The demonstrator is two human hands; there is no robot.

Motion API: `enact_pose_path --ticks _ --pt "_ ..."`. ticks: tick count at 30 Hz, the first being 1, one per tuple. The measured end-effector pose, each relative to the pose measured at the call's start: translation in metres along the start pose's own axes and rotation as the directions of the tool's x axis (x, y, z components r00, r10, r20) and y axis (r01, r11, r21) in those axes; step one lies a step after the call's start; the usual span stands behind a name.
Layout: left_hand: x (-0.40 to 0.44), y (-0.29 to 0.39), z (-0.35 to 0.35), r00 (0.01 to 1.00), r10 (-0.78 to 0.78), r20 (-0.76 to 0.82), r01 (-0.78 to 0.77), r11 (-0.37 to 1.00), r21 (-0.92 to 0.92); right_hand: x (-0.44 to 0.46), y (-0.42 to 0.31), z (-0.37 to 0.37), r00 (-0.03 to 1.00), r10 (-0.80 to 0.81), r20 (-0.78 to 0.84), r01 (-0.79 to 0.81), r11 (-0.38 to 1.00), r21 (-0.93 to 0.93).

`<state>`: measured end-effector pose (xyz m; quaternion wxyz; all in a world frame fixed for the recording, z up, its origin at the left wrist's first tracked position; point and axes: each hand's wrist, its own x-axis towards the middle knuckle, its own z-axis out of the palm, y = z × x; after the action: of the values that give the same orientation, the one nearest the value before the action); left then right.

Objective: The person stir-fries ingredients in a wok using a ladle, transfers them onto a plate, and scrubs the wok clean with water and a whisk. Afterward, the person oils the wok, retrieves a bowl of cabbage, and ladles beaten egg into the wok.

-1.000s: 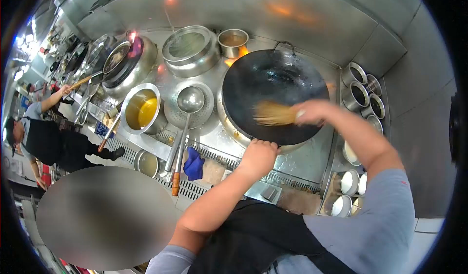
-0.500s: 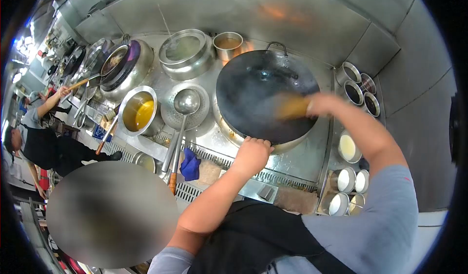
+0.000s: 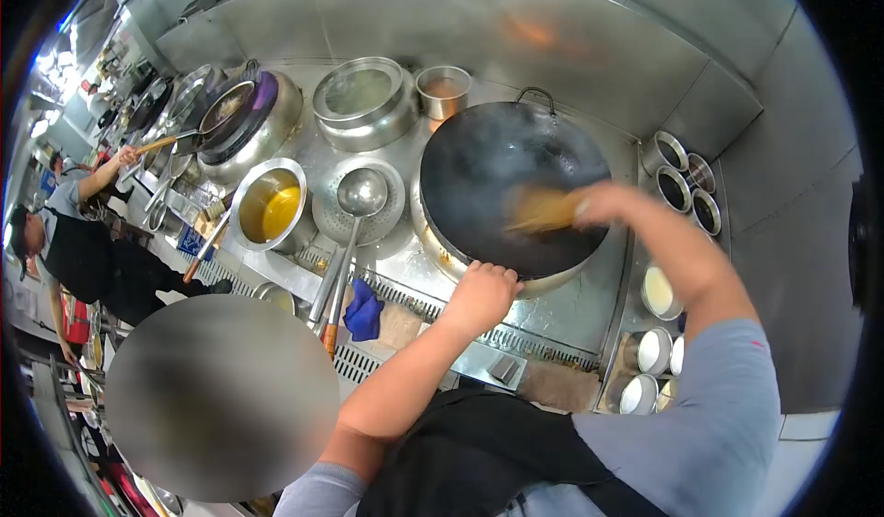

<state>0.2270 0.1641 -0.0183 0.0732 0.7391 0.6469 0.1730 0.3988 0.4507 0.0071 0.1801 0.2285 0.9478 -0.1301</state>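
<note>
A large black wok [image 3: 497,162] rests on the stove, with thin steam or smoke rising from it. My left hand [image 3: 485,291] is closed at its near edge, over what looks like the near handle, which the fingers hide. Over the inside of the wok, my right hand [image 3: 600,206] is wrapped round a tan bamboo wok brush [image 3: 545,211]. Motion smears the brush, and its bristle end points left toward the wok's middle. A loop handle [image 3: 536,95] shows on the wok's far rim.
Left of the wok, a ladle [image 3: 362,192] lies on a perforated strainer [image 3: 382,222] beside a pot of yellow liquid [image 3: 269,206]. Behind stand a lidded pot [image 3: 366,121] and a small steel pot [image 3: 443,93]. Seasoning containers [image 3: 658,291] line the right. Another person [image 3: 83,250] works at far left.
The brush has shifted slightly and its bristles now sweep lower and left inside the wok. My left hand stays at the near edge. The whole view has shifted a little.
</note>
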Motion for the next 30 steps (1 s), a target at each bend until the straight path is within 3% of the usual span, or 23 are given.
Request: enact_pose_path --ticks 1,2,3,4,5,6,7,8,10,11,12,13,14,15,16,17,18,19,25,29,30 --pt "0.000 0.001 0.000 1.000 0.007 -0.001 -0.007 1.000 -0.002 -0.011 0.011 -0.042 0.850 0.527 -0.017 -0.497 0.789 -0.360" --pt "-0.003 0.003 0.000 0.998 0.008 -0.070 -0.010 1.000 -0.027 -0.030 0.032 -0.067 0.706 0.573 -0.416 -0.691 0.686 -0.227" --pt "-0.004 0.002 -0.001 0.989 0.006 -0.147 -0.013 0.999 -0.049 -0.044 0.045 -0.095 0.503 0.702 -0.504 -0.771 0.628 0.105" --pt "-0.005 0.001 -0.008 0.987 0.001 -0.163 -0.008 0.999 -0.044 -0.068 0.046 -0.113 0.463 0.605 -0.648 -0.639 0.734 0.228" --pt "-0.017 0.003 -0.014 0.947 0.041 -0.317 -0.067 0.995 -0.071 -0.095 0.036 -0.118 0.392 0.515 -0.762 -0.468 0.825 0.317" --pt "-0.030 0.002 -0.022 0.881 0.076 -0.466 -0.127 0.989 -0.079 -0.117 0.002 -0.123 0.350 0.663 -0.662 -0.342 0.748 0.568" --pt "-0.047 -0.003 -0.028 0.876 0.068 -0.477 -0.110 0.992 -0.062 -0.132 -0.033 -0.119 0.340 0.776 -0.531 -0.188 0.609 0.770" --pt "-0.073 -0.005 -0.031 0.889 0.036 -0.456 -0.090 0.991 -0.096 -0.140 -0.040 -0.093 0.350 0.794 -0.498 0.032 0.521 0.853" --pt "-0.130 -0.012 -0.037 0.880 -0.074 -0.469 0.027 0.994 -0.105 -0.146 -0.081 -0.021 0.385 0.730 -0.565 0.302 0.479 0.824" --pt "-0.166 -0.016 -0.037 0.888 -0.175 -0.425 0.123 0.982 -0.147 -0.144 -0.093 0.027 0.456 0.792 -0.406 0.317 0.282 0.906" --pt "-0.198 -0.015 -0.034 0.872 -0.296 -0.389 0.237 0.952 -0.193 -0.150 -0.131 0.049 0.531 0.807 -0.259 0.200 0.178 0.964" --pt "-0.229 -0.015 -0.032 0.803 -0.408 -0.434 0.367 0.913 -0.179 -0.147 -0.144 0.090 0.544 0.778 -0.313 0.200 0.242 0.949" --pt "-0.263 -0.010 -0.030 0.797 -0.527 -0.295 0.490 0.850 -0.193 -0.148 -0.182 0.099 0.545 0.818 -0.182 0.082 0.164 0.983" --pt "-0.298 0.003 -0.030 0.758 -0.638 -0.136 0.608 0.766 -0.208 -0.141 -0.142 0.187 0.563 0.758 -0.330 -0.030 0.417 0.908" --pt "-0.324 0.015 -0.035 0.736 -0.669 -0.105 0.649 0.741 -0.171 -0.153 -0.211 0.141 0.615 0.788 0.029 -0.216 0.133 0.967" --pt "-0.347 0.028 -0.037 0.701 -0.713 -0.006 0.707 0.697 -0.118 -0.144 -0.171 0.219 0.629 0.733 -0.257 -0.312 0.541 0.781" --pt "-0.367 0.043 -0.038 0.634 -0.764 0.119 0.773 0.631 -0.064 -0.149 -0.167 0.242 0.655 0.707 -0.267 -0.368 0.607 0.705" --pt "-0.383 0.050 -0.039 0.564 -0.789 0.241 0.815 0.580 -0.009 -0.144 -0.174 0.243 0.700 0.677 -0.229 -0.396 0.634 0.664" --pt "-0.445 0.067 -0.034 0.333 -0.887 0.321 0.935 0.355 0.008 -0.095 -0.230 0.229 0.930 0.357 -0.085 -0.278 0.835 0.475" --pt "-0.500 0.063 -0.039 0.169 -0.980 0.107 0.951 0.134 -0.280 -0.061 -0.279 0.206 0.995 0.087 0.039 -0.095 0.937 0.337" --pt "-0.522 0.064 -0.045 0.071 -0.997 0.032 0.949 0.058 -0.309 -0.054 -0.295 0.202 0.996 0.034 0.078 -0.056 0.951 0.303"
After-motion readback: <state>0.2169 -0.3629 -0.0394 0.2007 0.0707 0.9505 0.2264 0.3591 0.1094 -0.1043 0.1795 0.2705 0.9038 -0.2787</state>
